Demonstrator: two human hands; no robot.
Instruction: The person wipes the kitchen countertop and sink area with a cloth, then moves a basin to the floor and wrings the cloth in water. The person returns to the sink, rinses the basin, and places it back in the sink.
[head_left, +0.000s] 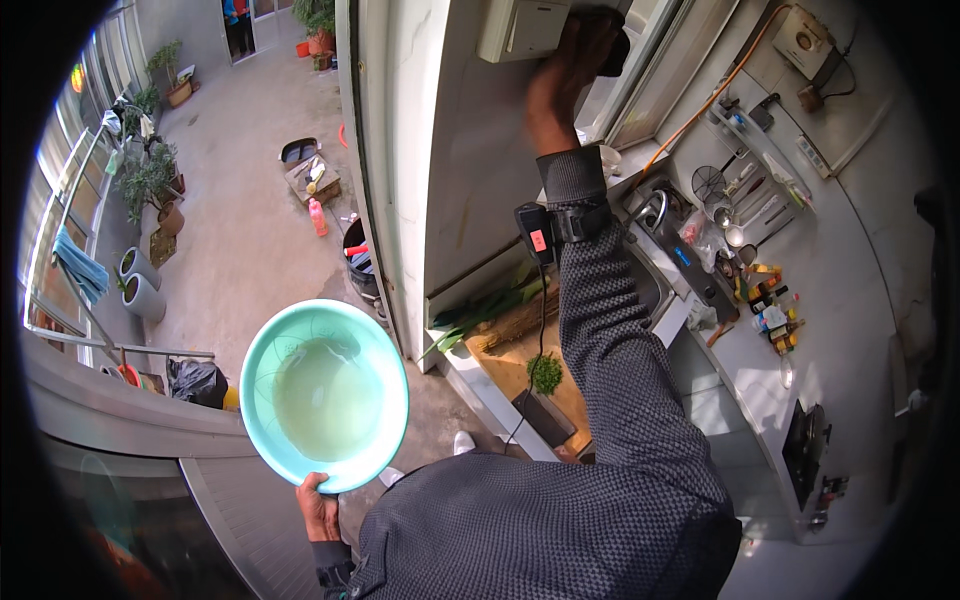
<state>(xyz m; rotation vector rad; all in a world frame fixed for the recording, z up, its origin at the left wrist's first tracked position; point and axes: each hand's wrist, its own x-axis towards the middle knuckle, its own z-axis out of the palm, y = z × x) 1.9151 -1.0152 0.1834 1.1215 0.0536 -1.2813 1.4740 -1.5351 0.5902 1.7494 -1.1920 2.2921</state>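
My left hand (318, 504) grips the near rim of a mint-green plastic basin (253, 375). Pale, cloudy liquid (330, 401) lies in the basin, which is held over the doorway floor. High up at the wall, my right hand (564, 75) reaches beside a white wall switch (531, 30) and the window frame. It is blurred and in shadow, against a dark object (616, 49) whose kind is unclear; whether the fingers hold it or only touch it cannot be made out. A black device (534, 229) with a cable is strapped at my right wrist.
Below my right arm, a wooden board (491, 367) bears leafy greens (546, 373) and a cleaver (544, 416). A sink (649, 277), bottles (776, 319) and hanging ladles (739, 232) line the counter. The door frame (375, 187) borders a yard with a low stool (315, 184). A person (238, 26) stands far off.
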